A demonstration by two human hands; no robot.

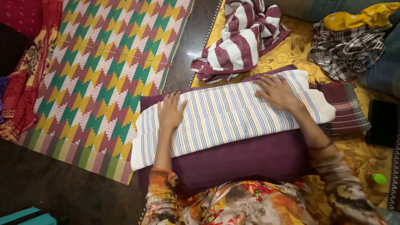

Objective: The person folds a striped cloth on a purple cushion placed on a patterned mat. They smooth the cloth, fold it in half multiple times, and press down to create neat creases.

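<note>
A folded cloth (225,118) is showing blue and yellow stripes on white, lying over a plain purple cloth (246,160). A zigzag mat (112,62) is displaying red, green, yellow and white.

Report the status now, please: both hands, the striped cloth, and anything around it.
Left hand and right hand flat, open, on folded striped cloth. Cloth lies on purple pillow. Maroon-white towel beyond, apart.

The person wears a loose garment printed with orange, yellow, red and green flowers on a pale ground. Its sleeves end short of the wrists, well back from the left hand (170,111) and right hand (276,91). A thin dark bangle circles the arm behind the right hand.
</note>
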